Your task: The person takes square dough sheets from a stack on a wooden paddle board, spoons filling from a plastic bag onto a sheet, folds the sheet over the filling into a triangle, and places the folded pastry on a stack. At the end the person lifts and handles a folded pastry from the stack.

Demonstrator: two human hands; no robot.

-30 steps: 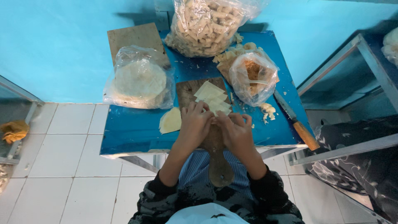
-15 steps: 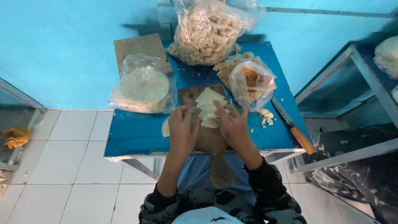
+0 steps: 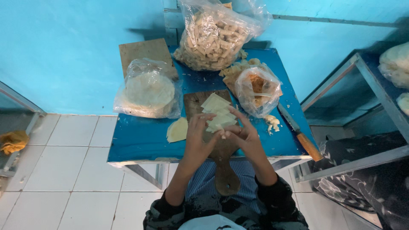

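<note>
— From above, what are the hands doing?

— Both are up over the near end of the wooden board (image 3: pixel 225 170), the one with the long handle hanging off the tabletop (image 3: pixel 140 142) toward the person's lap. The left hand (image 3: pixel 198 138) and the right hand (image 3: pixel 243 137) meet fingertip to fingertip, pinched around a pale dough piece (image 3: pixel 221 122) at the near edge of the little stack of cut wrappers (image 3: pixel 216 107) lying on the board.

— Closed on it, then?

— Lightly closed, I'd say, though the fingers overlap, so I can't tell exactly how much each one grips. Wrists are bent inward, forearms coming up from the lap in a narrow V, elbows tucked.

— How would you do that well?

— Keep the pinch soft and even on both sides; thin dough looks likely to tear. Work low over the board so nothing drops.

— What's around them?

— A bag of round sheets (image 3: pixel 149 91) on the left, a small bag with orange filling (image 3: pixel 257 91) on the right, a big bag of finished pieces (image 3: pixel 215 38) at the back, a knife (image 3: pixel 300 134) along the right edge, and one loose round sheet (image 3: pixel 177 130) just left of the board.
</note>
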